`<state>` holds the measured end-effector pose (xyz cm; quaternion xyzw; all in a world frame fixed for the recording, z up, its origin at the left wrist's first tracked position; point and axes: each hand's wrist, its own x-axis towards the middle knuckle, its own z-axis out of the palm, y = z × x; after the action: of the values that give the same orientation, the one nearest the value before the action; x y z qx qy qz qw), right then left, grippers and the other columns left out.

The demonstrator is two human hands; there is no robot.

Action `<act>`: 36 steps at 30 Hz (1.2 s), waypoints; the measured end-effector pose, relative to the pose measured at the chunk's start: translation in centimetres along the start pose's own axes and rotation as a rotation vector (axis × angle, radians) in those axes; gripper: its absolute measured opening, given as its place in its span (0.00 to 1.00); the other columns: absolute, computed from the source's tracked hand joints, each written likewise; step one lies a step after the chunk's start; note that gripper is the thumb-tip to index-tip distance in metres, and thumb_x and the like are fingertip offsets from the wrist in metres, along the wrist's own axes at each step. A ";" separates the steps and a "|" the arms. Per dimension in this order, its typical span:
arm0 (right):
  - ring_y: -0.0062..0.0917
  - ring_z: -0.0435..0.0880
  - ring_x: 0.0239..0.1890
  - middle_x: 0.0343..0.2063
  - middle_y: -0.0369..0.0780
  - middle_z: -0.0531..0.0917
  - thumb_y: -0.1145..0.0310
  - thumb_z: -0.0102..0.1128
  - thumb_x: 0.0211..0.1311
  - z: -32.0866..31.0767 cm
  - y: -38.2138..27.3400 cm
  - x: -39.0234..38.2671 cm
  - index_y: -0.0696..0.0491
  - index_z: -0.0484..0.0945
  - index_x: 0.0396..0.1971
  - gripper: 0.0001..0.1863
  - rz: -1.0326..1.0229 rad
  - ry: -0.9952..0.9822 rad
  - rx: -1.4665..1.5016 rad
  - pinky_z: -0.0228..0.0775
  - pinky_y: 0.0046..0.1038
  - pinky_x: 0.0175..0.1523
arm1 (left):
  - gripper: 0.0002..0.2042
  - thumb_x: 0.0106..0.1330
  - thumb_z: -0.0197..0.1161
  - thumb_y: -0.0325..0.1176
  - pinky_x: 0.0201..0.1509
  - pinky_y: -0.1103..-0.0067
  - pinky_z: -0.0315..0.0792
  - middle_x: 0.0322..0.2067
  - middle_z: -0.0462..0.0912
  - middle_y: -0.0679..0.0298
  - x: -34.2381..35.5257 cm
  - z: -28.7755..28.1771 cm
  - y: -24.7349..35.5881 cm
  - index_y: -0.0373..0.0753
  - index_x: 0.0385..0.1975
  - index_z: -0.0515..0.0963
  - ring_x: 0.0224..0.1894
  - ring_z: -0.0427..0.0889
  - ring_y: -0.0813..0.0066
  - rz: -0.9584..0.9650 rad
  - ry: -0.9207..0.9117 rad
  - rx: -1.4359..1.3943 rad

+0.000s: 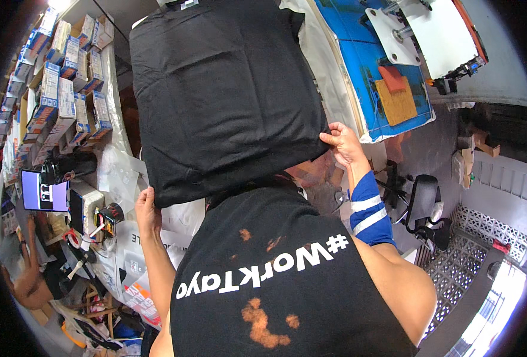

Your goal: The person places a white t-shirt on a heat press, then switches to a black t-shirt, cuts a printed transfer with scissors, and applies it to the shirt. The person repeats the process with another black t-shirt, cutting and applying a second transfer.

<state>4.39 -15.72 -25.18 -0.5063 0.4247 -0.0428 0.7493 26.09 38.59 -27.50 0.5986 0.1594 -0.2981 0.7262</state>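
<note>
A black T-shirt [227, 101] lies spread out in front of me, fairly flat with a few creases, its collar end at the far edge of the view. My left hand [148, 213] pinches its near left corner between thumb and fingers. At the near right corner, my right hand [345, 146] grips the hem, thumb on top. The hem is stretched between both hands. What supports the shirt underneath is mostly hidden; a pale edge shows at its far left.
To the right stands a blue-topped table [364, 77] with an orange-yellow pad [396, 102] and a white panel [442, 35]. Stacked cardboard boxes [67, 59] fill the left. A lit screen [45, 190], an office chair [423, 205] and another person's arm [30, 262] are also around me.
</note>
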 end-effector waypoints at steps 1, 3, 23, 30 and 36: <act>0.25 0.84 0.45 0.42 0.40 0.86 0.79 0.70 0.61 0.0 -0.1 -0.1 0.61 0.76 0.51 0.19 -0.002 -0.093 0.062 0.76 0.26 0.54 | 0.12 0.77 0.58 0.39 0.47 0.75 0.80 0.43 0.87 0.62 0.1 0.0 0.0 0.36 0.46 0.80 0.41 0.86 0.72 0.023 -0.043 -0.057; 0.25 0.84 0.44 0.42 0.40 0.86 0.75 0.70 0.64 -0.1 -0.2 -0.1 0.60 0.78 0.49 0.15 0.107 -0.127 0.262 0.76 0.28 0.54 | 0.12 0.77 0.59 0.39 0.46 0.75 0.80 0.42 0.87 0.62 0.4 -0.1 -0.1 0.35 0.46 0.80 0.41 0.86 0.73 -0.053 0.055 -0.137; 0.30 0.83 0.49 0.47 0.41 0.84 0.63 0.57 0.75 0.4 2.0 2.2 0.57 0.77 0.49 0.13 -0.012 0.116 0.275 0.72 0.34 0.61 | 0.10 0.77 0.57 0.37 0.57 0.74 0.77 0.45 0.86 0.61 0.7 0.1 -1.5 0.36 0.44 0.79 0.48 0.84 0.73 0.082 -0.033 -0.187; 0.24 0.78 0.46 0.42 0.37 0.83 0.63 0.59 0.75 0.0 5.0 4.1 0.57 0.80 0.46 0.12 -0.214 0.354 -0.012 0.70 0.30 0.56 | 0.08 0.77 0.57 0.35 0.53 0.77 0.73 0.39 0.83 0.67 1.6 0.1 -4.5 0.38 0.43 0.78 0.44 0.79 0.77 0.207 0.194 -0.189; 0.23 0.81 0.45 0.42 0.38 0.84 0.58 0.52 0.79 -0.5 5.9 5.0 0.57 0.77 0.48 0.17 -0.298 0.433 -0.159 0.73 0.29 0.54 | 0.14 0.79 0.56 0.40 0.45 0.81 0.70 0.32 0.79 0.70 2.5 2.3 -6.8 0.34 0.39 0.79 0.37 0.74 0.81 0.481 0.401 0.234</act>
<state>5.05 -15.67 -32.93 -0.5992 0.4980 -0.2263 0.5846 23.51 35.05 -33.68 0.7451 0.1179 -0.0109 0.6563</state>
